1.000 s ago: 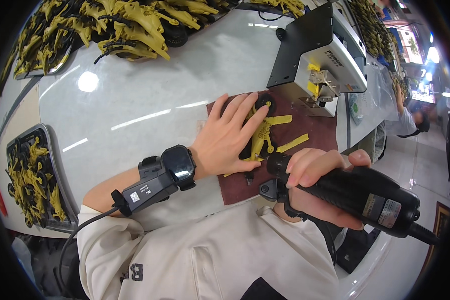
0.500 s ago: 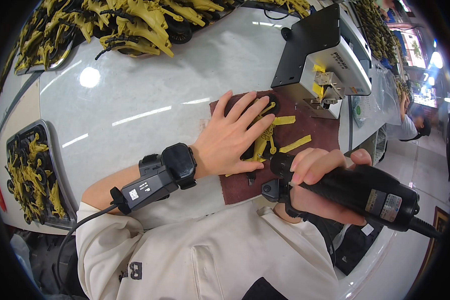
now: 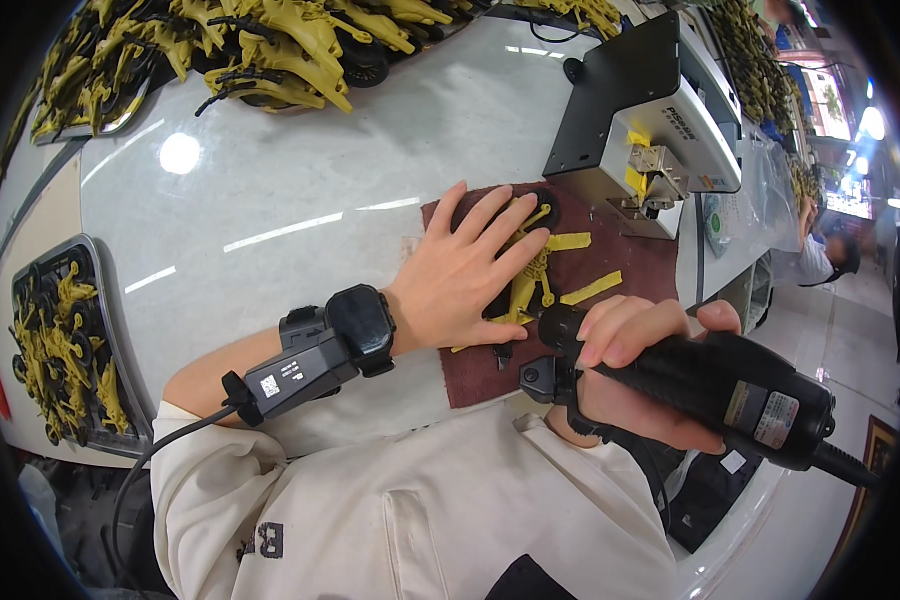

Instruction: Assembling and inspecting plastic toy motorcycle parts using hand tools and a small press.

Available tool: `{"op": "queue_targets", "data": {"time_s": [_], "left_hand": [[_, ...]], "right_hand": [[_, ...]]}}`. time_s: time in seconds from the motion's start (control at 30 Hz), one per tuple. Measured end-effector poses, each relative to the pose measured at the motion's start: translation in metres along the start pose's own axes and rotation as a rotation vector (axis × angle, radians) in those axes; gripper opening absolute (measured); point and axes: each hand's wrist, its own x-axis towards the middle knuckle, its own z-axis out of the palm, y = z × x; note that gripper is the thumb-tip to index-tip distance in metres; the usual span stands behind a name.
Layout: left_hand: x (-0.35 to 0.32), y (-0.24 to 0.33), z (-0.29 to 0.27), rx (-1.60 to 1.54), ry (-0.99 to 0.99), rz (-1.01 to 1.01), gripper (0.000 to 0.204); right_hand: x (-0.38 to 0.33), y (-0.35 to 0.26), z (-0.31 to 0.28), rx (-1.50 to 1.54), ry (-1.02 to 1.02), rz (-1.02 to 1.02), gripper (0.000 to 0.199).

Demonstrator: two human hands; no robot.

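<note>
My left hand (image 3: pixel 460 275) lies spread and flat over a yellow-and-black toy motorcycle (image 3: pixel 522 293) on a dark red cloth (image 3: pixel 610 250). The palm and fingers hide much of the toy; one black wheel shows past the fingertips. A black electric screwdriver (image 3: pixel 715 385) is in my right hand (image 3: pixel 640 350), whose fingers wrap round its body. Its front end points left at the toy's near side, beside my left thumb. Whether the bit touches a screw is too small to tell. Two yellow strips (image 3: pixel 590 287) lie on the cloth right of the toy.
A screw feeder machine (image 3: pixel 660 140) stands behind the cloth, to the right. Yellow-and-black toy motorcycles (image 3: pixel 290 50) are heaped at the far left; a metal tray (image 3: pixel 120 370) at left holds several more. The screwdriver's cord (image 3: pixel 850 465) trails right. Another person (image 3: pixel 825 258) sits far right.
The rear of the screwdriver has dipped slightly, with my right hand still round it. My left hand stays in place on the toy.
</note>
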Motion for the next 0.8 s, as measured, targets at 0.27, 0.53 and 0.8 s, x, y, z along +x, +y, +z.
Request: {"op": "queue_targets", "data": {"time_s": [0.27,0.53,0.8], "left_hand": [[0.0004,-0.0002,0.0005,0.016,-0.013,-0.007,0.083],[0.0009,0.0003,-0.0005,0.005,-0.011,-0.004,0.081],[0.0006,0.0031,0.001,0.004,-0.011,-0.005,0.086]], "right_hand": [[0.0003,0.0018,0.0029,-0.033,-0.023,-0.039,0.098],[0.0021,0.0018,0.0019,-0.035,0.002,-0.028,0.097],[-0.0014,0.0033,0.0058,-0.066,-0.055,-0.018,0.094]]}}
